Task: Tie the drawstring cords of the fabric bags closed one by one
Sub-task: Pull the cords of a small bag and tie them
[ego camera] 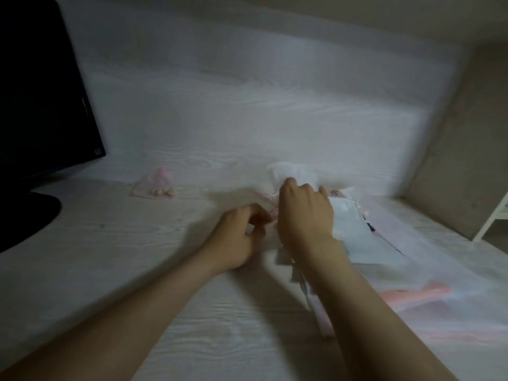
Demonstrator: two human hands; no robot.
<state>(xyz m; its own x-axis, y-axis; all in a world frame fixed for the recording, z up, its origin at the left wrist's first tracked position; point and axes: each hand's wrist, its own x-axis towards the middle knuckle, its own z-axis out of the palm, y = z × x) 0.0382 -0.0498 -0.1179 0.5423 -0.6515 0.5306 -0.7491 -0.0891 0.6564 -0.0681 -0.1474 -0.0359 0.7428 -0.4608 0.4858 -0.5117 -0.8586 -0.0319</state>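
Observation:
A white fabric bag point(291, 171) sits bunched on the desk just beyond my right hand point(303, 213), whose curled fingers grip its near side. My left hand point(242, 237) lies close beside it with fingers curled, pinching a thin pink cord point(270, 215) between the two hands. The picture is blurred, so the cord's path is unclear. A small sheer pink bag point(156, 184) with pale round things inside lies apart to the left, its neck gathered. More flat bags point(365, 237), white and pale pink, are piled to the right under my right wrist.
A dark monitor point(41, 86) on a round black base point(24, 221) stands at the left. The white wood-grain desk point(137, 270) meets a white wall panel behind. Sheer pink and white fabric point(428, 295) spreads over the desk's right side. A white shelf frame point(494, 215) is at the far right.

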